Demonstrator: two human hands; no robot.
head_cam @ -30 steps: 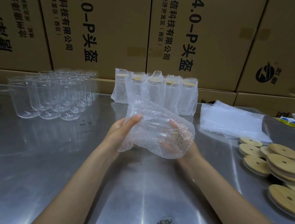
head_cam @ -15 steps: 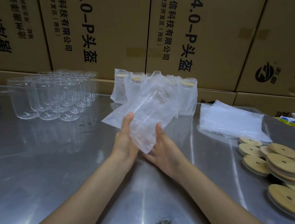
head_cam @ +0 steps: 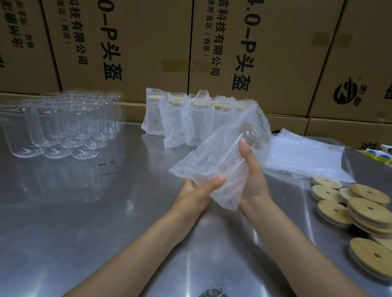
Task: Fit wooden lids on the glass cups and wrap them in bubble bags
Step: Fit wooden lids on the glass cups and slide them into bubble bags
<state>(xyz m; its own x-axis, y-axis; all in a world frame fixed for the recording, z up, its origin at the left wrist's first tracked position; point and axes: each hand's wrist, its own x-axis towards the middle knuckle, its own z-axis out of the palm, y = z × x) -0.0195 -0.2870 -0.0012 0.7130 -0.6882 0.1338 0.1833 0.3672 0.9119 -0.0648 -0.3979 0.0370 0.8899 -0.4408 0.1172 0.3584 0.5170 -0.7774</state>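
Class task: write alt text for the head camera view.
Both hands, left hand and right hand, hold a bubble-bagged glass cup tilted above a steel table, with bare glass cups left and wooden lids right.

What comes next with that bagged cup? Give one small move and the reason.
Probably stand the bagged cup beside the wrapped row at the back. Both the left hand and right hand hold it tilted above the table, already inside its bag.

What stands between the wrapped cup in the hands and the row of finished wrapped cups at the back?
Nothing visible does. Both hands hold the wrapped cup above the table, and the row of wrapped cups stands directly behind it.
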